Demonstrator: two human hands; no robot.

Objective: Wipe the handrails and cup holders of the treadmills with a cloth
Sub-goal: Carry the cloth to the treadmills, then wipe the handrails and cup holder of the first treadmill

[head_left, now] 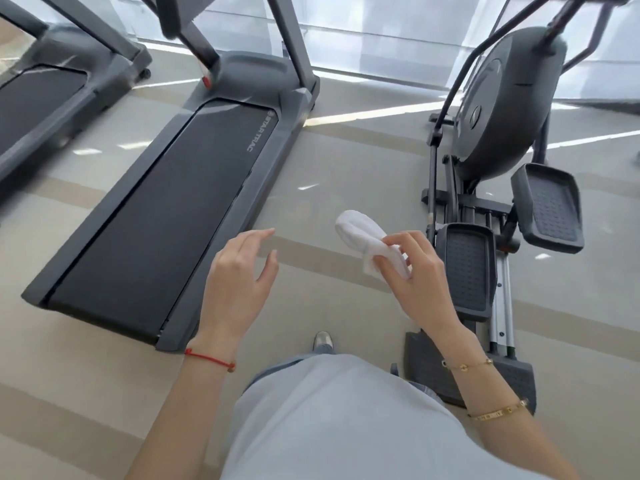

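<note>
The right hand [419, 271] pinches the white cloth [370, 247] near the middle, the left hand [239, 282] hangs loose, and the treadmill [166, 209] at ten o'clock looks not yet wiped.

Brand: "STAR TRAC", in pale capitals.
Stands on: the right side rail of the nearer treadmill [166, 199], beside its belt, near the front end.
Place: well beyond the fingertips [268, 231] of the left hand [239, 278], up and slightly left of them.
Other text: none readable.
</note>
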